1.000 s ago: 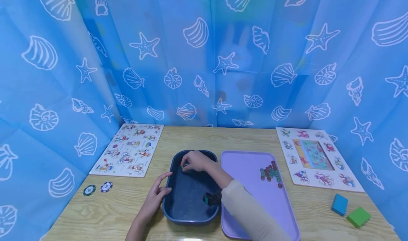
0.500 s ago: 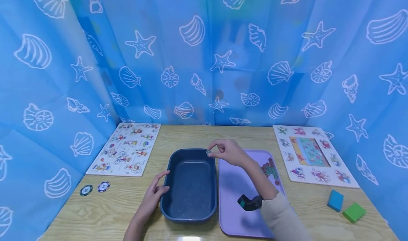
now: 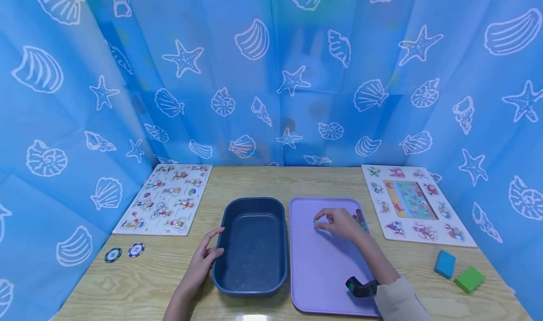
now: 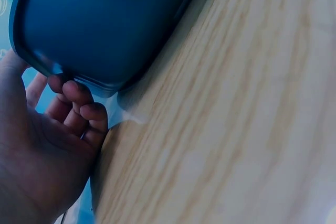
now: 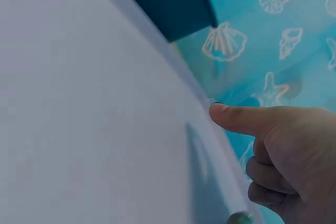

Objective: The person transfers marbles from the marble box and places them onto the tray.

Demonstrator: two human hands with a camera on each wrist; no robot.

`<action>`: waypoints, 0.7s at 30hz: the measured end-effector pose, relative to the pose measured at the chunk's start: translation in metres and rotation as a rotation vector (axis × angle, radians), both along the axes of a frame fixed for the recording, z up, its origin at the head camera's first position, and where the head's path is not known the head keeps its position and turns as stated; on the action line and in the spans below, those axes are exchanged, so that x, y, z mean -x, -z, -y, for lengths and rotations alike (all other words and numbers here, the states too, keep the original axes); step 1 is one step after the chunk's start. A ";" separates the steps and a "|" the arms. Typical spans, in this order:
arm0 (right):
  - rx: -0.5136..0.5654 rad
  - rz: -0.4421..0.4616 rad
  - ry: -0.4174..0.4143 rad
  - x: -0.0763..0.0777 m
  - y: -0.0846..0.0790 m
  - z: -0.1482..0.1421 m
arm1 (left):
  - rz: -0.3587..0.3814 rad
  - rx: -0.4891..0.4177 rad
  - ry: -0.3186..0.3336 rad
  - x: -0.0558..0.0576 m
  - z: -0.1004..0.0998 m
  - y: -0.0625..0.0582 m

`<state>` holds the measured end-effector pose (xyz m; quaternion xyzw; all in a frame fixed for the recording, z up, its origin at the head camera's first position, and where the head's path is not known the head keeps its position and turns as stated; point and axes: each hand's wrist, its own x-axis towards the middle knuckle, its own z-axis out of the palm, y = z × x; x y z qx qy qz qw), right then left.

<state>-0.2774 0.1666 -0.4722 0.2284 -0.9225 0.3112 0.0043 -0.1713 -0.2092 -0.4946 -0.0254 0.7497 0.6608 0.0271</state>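
Note:
My left hand (image 3: 203,260) grips the left rim of a deep dark blue tub (image 3: 218,276); in the left wrist view, curled fingers (image 4: 79,93) meet the tub's wall. Over the lilac tray (image 3: 311,283), my right hand (image 3: 339,224) pinches a small green glass gem (image 3: 316,222) between thumb and index finger. In the right wrist view the hand (image 5: 294,156) shows its thumb straight and other fingers curled, hiding the held gem. Red and green gems (image 3: 359,218) lie along the tray's right side, partly behind the hand. One green gem (image 5: 240,217) shows below it.
A picture puzzle board (image 3: 169,198) lies at the back left, another (image 3: 417,203) at the back right. Two poker chips (image 3: 136,250) rest left of the tub. A blue block (image 3: 445,264) and a green block (image 3: 469,279) lie right of the tray. A shell-print curtain (image 3: 254,85) surrounds the table.
My right hand has lifted out of the tub and moved right over the tray, with the green gem between its fingertips. The left hand stays at the tub's rim.

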 end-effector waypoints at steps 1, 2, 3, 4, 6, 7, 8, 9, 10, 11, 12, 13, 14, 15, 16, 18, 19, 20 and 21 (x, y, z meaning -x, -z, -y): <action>-0.007 0.009 0.006 0.000 0.003 -0.001 | 0.000 0.001 0.002 0.000 0.000 0.000; -0.015 0.018 0.012 -0.001 0.007 -0.003 | 0.001 0.001 0.004 0.000 0.000 0.000; -0.025 0.025 0.019 -0.001 0.009 -0.004 | 0.001 -0.001 0.005 0.000 0.000 0.000; -0.033 0.030 0.022 -0.001 0.012 -0.005 | 0.000 -0.002 0.006 0.000 0.000 0.000; -0.047 0.033 0.026 0.000 0.016 -0.007 | 0.002 -0.005 0.005 0.000 0.000 -0.001; -0.050 0.025 0.020 0.000 0.018 -0.008 | 0.004 -0.003 0.006 0.000 0.000 -0.001; -0.054 0.025 0.021 0.001 0.019 -0.008 | 0.006 -0.002 0.006 0.000 0.000 -0.001; -0.054 0.025 0.022 0.001 0.019 -0.009 | 0.006 0.001 0.005 0.000 -0.001 -0.001; -0.052 0.022 0.020 0.001 0.020 -0.009 | 0.005 0.003 0.005 0.001 -0.001 -0.001; -0.049 0.021 0.020 0.001 0.020 -0.009 | 0.005 0.004 0.006 0.001 -0.001 -0.001; -0.043 0.016 0.018 0.000 0.019 -0.009 | 0.006 0.006 0.006 0.001 -0.001 -0.001; -0.036 0.010 0.014 -0.001 0.018 -0.010 | 0.006 0.006 0.006 0.001 -0.001 0.000; -0.023 0.010 0.018 -0.002 0.016 -0.010 | 0.008 0.007 0.007 0.001 -0.001 0.000; -0.011 0.001 0.018 -0.003 0.014 -0.011 | 0.009 0.006 0.007 0.001 -0.001 0.000; 0.000 -0.013 0.018 -0.005 0.012 -0.012 | 0.010 0.002 0.006 0.001 0.000 0.000; 0.024 -0.029 0.024 -0.009 0.005 -0.016 | 0.011 0.002 0.004 0.001 0.000 -0.001; 0.037 -0.029 0.029 -0.011 0.001 -0.019 | 0.013 0.001 0.002 0.000 0.000 -0.001; 0.051 -0.032 0.037 -0.013 -0.003 -0.023 | 0.013 0.001 0.000 0.000 0.000 -0.001; 0.059 -0.037 0.046 -0.015 -0.007 -0.027 | 0.014 -0.003 -0.004 0.000 0.001 -0.002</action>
